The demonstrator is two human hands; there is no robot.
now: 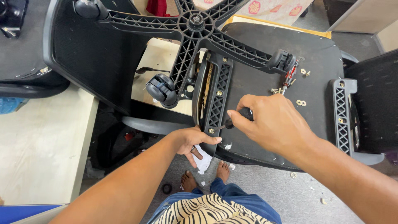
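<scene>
Screwdriver [237,118] gripped in right hand [273,124], tip hidden, left hand [192,139] pinching armrest bracket [216,97].

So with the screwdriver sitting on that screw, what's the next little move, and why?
Probably a turn of the screwdriver by the right hand. Its tip sits at the lowest screw of the black armrest bracket, and the left hand braces the bracket's end against the upturned seat. Which way to turn, I cannot tell.
</scene>
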